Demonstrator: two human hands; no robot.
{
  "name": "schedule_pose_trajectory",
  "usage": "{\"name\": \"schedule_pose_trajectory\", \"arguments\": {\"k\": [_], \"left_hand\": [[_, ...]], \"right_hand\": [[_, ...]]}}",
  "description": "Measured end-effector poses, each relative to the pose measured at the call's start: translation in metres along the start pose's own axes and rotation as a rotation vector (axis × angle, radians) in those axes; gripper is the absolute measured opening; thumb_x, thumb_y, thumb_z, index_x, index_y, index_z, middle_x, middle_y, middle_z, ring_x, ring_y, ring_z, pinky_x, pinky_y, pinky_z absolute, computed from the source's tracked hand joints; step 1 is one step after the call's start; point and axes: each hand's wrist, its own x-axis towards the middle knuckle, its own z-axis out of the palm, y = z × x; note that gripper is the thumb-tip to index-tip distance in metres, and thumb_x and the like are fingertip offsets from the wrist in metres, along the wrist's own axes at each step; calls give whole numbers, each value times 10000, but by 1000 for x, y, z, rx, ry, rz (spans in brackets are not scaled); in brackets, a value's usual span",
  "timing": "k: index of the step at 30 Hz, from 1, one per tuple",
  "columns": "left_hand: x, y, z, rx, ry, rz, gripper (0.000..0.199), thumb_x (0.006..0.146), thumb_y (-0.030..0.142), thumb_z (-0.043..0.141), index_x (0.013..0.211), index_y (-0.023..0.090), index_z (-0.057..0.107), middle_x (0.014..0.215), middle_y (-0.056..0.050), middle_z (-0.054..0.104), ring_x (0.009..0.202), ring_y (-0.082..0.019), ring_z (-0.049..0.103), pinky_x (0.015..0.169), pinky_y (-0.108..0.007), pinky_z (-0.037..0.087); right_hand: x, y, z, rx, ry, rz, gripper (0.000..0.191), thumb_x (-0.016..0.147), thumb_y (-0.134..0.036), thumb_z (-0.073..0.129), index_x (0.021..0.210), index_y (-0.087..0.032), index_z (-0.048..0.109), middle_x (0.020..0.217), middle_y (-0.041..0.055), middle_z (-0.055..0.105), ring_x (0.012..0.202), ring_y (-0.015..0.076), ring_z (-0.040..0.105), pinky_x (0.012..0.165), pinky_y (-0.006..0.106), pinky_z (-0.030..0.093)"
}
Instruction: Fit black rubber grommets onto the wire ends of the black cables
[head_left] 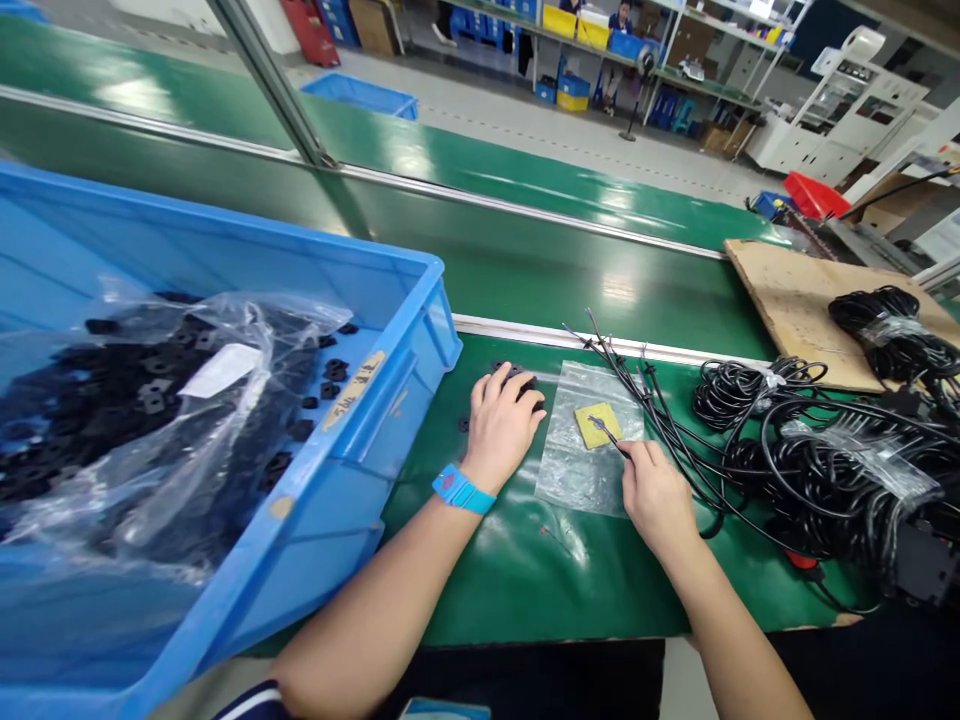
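My left hand (501, 425), with a blue wristband (463, 489), lies palm down on the green work surface. Its fingers are slightly spread over several small black plastic parts (531, 384), which they partly cover. In my right hand (658, 497) a black cable (622, 450) is pinched near its end. The thin bare-ended wires (598, 424) of that cable rest over a yellow sponge pad (589, 437). Under the pad lies a clear plastic bag (564, 482). More black cable ends (651, 392) fan out just beyond my right hand.
On the left stands a large blue bin (409, 395) holding bagged black plastic parts (154, 390). Coiled black cables (817, 490) are heaped on the right. Behind them a cardboard sheet (780, 300) carries another coil (877, 320). A metal post (274, 85) rises at the back.
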Motion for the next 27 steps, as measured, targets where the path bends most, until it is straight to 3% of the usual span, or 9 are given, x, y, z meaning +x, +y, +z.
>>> {"name": "schedule_pose_trajectory", "arguments": {"k": [5,7,11,15,19,23,27], "left_hand": [[-1,3,-3,-90,6,46,69,928,195,674,933,223,737,996,-60,767,1127,-336,613,963,-531,435],[-2,7,-5,-246,47,30,100,966,210,626,945,215,723,965,-55,759,1044,-290,652,943,-492,465],[-5,18,-12,-866,135,-221,135,971,305,632,1022,192,687,991,-52,728,891,-192,714,806,-329,559],[-6,26,-16,-1314,123,-511,276,813,359,810,961,180,661,861,-3,701,767,-139,705,705,-232,553],[-6,32,-16,-1413,149,-629,318,696,316,894,901,170,700,793,19,688,692,-80,628,672,-176,512],[-9,36,-18,-1457,66,-679,358,708,345,895,1001,178,773,902,-20,726,844,-120,673,785,-211,538],[-11,39,-19,-1527,0,-748,455,712,399,895,1110,212,779,932,-24,713,909,-161,691,773,-242,548]], "right_hand": [[-3,-3,10,-186,-29,34,198,975,-169,571,1128,-245,671,1001,0,676,738,146,636,620,300,382],[-3,-2,10,-190,-14,25,193,984,-165,571,1122,-246,679,979,-1,674,750,137,634,626,287,384],[-2,2,7,-220,-1,-13,182,1011,-145,525,1053,-204,691,844,18,658,810,151,653,660,271,395],[0,5,6,-303,-29,-10,208,1006,-124,518,1125,-177,680,847,25,661,685,141,624,606,286,380],[2,1,4,-352,-49,-20,200,1000,-121,522,1100,-175,687,830,27,638,652,134,599,571,289,354],[0,-6,2,-391,-41,-88,194,949,-65,558,984,-190,703,806,29,613,745,160,623,568,298,348],[3,-6,-9,-302,128,-135,210,964,-82,555,1059,-194,706,800,19,632,682,142,609,561,284,381]]}}
